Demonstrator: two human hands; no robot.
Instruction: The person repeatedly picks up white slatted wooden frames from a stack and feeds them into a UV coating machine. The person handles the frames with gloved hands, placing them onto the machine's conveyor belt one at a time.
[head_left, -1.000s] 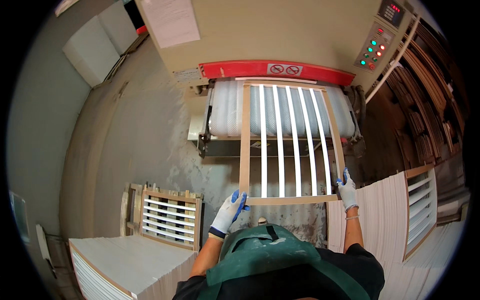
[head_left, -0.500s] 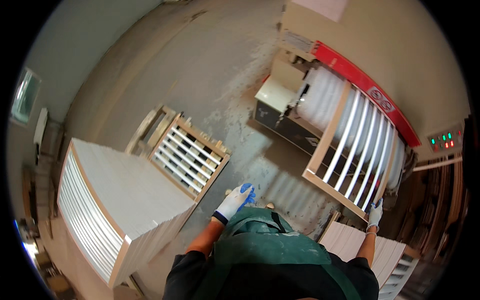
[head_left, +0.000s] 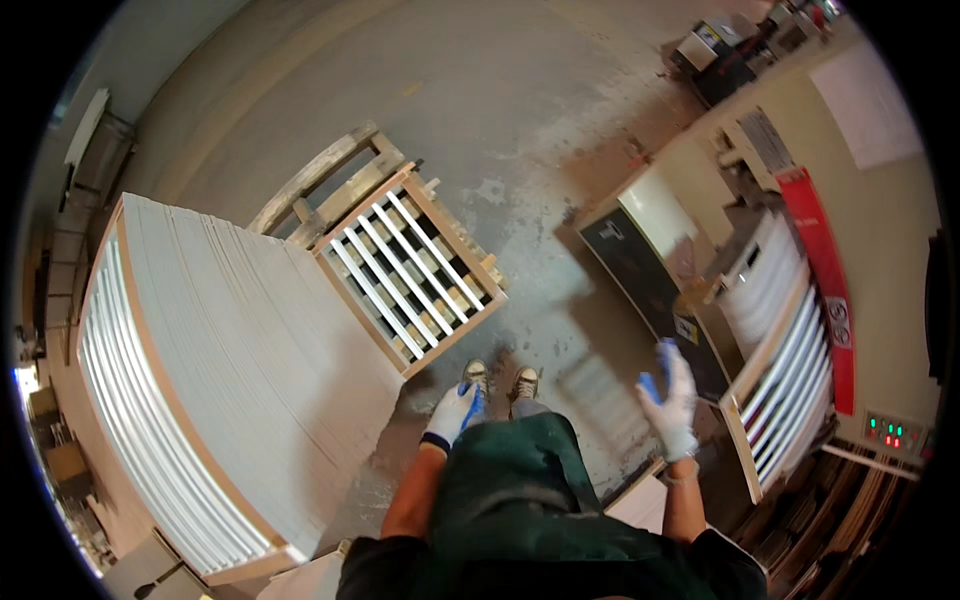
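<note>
Both my hands wear white gloves with blue finger parts, and neither holds anything. My left hand [head_left: 457, 412] hangs low in front of my apron, its fingers loosely apart. My right hand [head_left: 672, 405] is raised with thumb and fingers spread. Just right of it, apart from the hand, a slatted frame [head_left: 740, 448] with wooden rails and white slats lies partly in the roller machine [head_left: 832, 300]. At left, another slatted frame [head_left: 453, 238] lies on a wooden pallet [head_left: 325, 172], beside a tall stack of such frames [head_left: 245, 330].
A red guard bar [head_left: 818, 270] runs along the machine, with a lit control panel [head_left: 893, 432] near its end. The machine's dark base [head_left: 640, 275] stands on the floor. More stacked frames [head_left: 640, 503] lie low beside my right forearm. Dark stacked boards [head_left: 815, 510] stand at far right.
My right hand has let go of the slatted frame at the machine and moved left, away from it. That frame now sits further into the rollers. My view has turned left.
</note>
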